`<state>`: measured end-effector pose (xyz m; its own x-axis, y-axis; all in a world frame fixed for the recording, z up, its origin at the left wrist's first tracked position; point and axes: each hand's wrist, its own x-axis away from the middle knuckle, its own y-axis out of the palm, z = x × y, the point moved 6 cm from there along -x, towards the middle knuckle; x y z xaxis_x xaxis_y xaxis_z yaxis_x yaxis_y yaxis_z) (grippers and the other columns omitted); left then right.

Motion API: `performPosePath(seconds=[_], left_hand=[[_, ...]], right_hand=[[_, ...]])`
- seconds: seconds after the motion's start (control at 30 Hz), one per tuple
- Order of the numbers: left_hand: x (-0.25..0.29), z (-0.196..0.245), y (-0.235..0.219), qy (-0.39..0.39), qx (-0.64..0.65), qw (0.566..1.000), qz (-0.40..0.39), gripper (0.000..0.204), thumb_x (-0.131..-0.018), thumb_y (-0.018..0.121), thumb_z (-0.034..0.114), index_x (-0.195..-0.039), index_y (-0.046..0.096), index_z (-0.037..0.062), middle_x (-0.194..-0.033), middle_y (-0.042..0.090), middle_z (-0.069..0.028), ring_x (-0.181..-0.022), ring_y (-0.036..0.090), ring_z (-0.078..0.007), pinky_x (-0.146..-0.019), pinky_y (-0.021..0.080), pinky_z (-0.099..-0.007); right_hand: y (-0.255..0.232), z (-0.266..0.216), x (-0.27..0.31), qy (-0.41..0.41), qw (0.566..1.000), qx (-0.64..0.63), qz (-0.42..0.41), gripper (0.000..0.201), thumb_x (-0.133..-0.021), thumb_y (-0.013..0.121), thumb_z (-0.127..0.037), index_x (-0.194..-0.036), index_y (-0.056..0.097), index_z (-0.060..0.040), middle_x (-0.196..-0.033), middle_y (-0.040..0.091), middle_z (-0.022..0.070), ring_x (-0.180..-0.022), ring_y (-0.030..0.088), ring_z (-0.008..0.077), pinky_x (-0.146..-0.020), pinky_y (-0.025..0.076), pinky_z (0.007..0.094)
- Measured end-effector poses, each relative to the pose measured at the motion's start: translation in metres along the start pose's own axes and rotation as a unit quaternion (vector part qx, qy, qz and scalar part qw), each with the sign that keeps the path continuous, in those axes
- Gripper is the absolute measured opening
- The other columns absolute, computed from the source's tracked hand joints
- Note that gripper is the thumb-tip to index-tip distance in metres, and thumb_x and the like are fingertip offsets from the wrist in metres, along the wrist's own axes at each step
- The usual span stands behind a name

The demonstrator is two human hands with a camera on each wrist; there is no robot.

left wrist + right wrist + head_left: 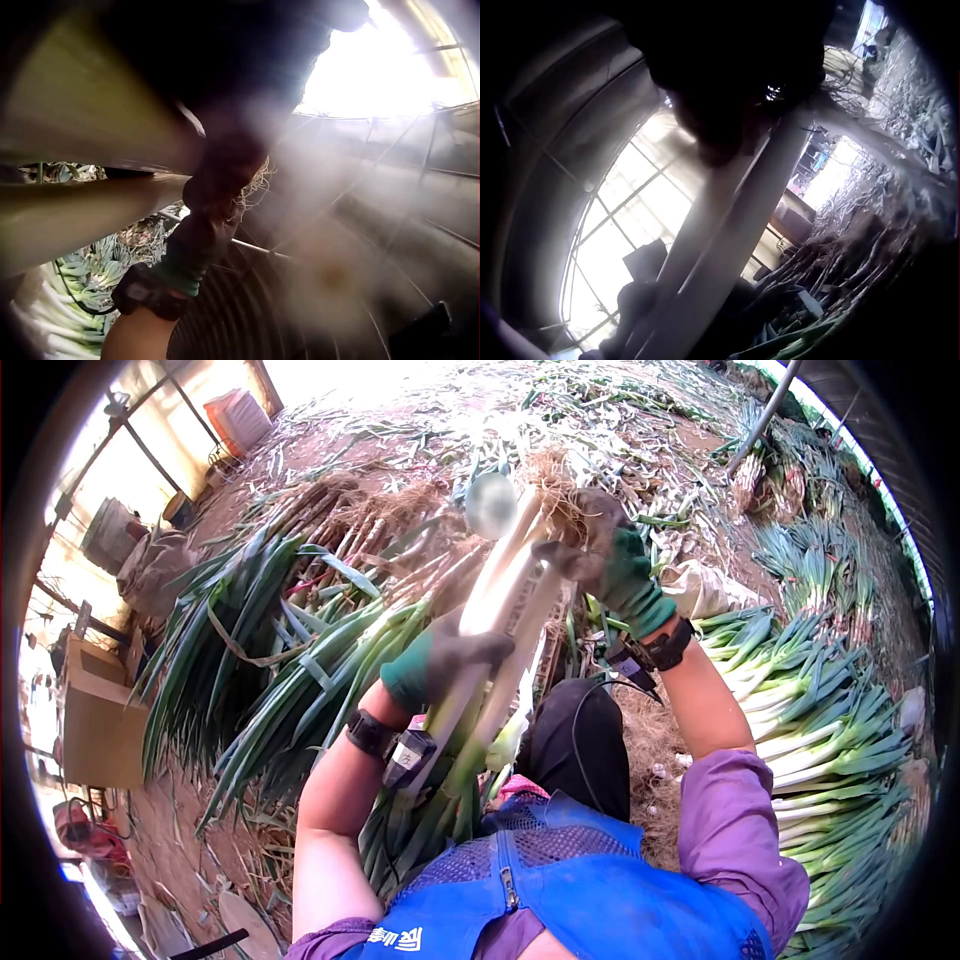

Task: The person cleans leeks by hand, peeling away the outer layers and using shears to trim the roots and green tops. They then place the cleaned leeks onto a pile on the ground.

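Several thick white leeks lean across the front of the person, roots uppermost and green leaves down by the lap. The gloved left hand grips them around the middle of the white stalks. Close under the roots, the gloved right hand holds the upper end, its thumb side lying over a stalk. In the left wrist view, a pale stalk runs toward the right hand. Two stalks show side by side in the right wrist view, where the right hand's fingers are mostly dark.
Untrimmed leeks with long green leaves lie heaped at the left. Cleaned leeks form a long row at the right. Leaf scraps cover the ground ahead, and a cardboard box stands far left.
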<state>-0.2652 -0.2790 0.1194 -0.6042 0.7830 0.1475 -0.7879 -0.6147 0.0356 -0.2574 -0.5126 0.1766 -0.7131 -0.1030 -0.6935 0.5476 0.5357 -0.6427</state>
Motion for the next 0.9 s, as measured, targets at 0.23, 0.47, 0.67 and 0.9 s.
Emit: performPosePath(seconds=[0.23, 0.47, 0.67, 0.9], left_hand=[[-0.003, -0.01, 0.01, 0.044, -0.023, 0.997, -0.061, 0.055, -0.087, 0.073, 0.029, -0.131, 0.056, -0.0006, -0.11, 0.065, -0.0093, -0.094, 0.064, -0.0179, -0.083, 0.055, -0.0343], [0.006, 0.001, 0.016, 0.003, 0.013, 0.999, -0.046, 0.055, -0.086, 0.071, 0.028, -0.131, 0.056, 0.0008, -0.113, 0.067, -0.012, -0.1, 0.067, -0.0215, -0.085, 0.056, -0.0382], [-0.01, -0.026, 0.016, -0.075, 0.113, 0.988, -0.074, 0.073, -0.079, 0.075, 0.038, -0.139, 0.055, 0.0019, -0.123, 0.066, -0.0122, -0.105, 0.065, -0.0235, -0.096, 0.049, -0.0379], [-0.005, -0.016, 0.034, -0.118, 0.189, 0.964, -0.143, 0.076, -0.078, 0.078, 0.038, -0.138, 0.054, -0.0018, -0.121, 0.066, -0.016, -0.106, 0.066, -0.0267, -0.096, 0.052, -0.0408]], right_hand=[[-0.018, 0.02, -0.018, 0.039, 0.993, 0.081, 0.075, 0.016, -0.092, 0.066, -0.017, -0.105, 0.07, -0.0083, -0.087, 0.07, 0.0176, -0.077, 0.069, 0.0342, -0.066, 0.056, 0.039], [-0.056, 0.159, -0.019, 0.372, 0.921, 0.092, 0.075, 0.02, -0.087, 0.068, -0.024, -0.1, 0.066, -0.0093, -0.087, 0.073, 0.015, -0.08, 0.071, 0.0313, -0.074, 0.057, 0.0427], [-0.009, 0.206, 0.017, 0.228, 0.965, -0.121, 0.057, 0.048, -0.074, 0.078, 0.0, -0.119, 0.061, -0.0057, -0.104, 0.073, 0.0109, -0.088, 0.072, 0.0197, -0.079, 0.059, 0.0312], [-0.003, 0.192, -0.011, 0.286, 0.889, -0.339, 0.117, 0.057, -0.068, 0.082, -0.008, -0.121, 0.062, -0.0045, -0.104, 0.073, 0.0111, -0.092, 0.07, 0.0228, -0.083, 0.057, 0.0344]])
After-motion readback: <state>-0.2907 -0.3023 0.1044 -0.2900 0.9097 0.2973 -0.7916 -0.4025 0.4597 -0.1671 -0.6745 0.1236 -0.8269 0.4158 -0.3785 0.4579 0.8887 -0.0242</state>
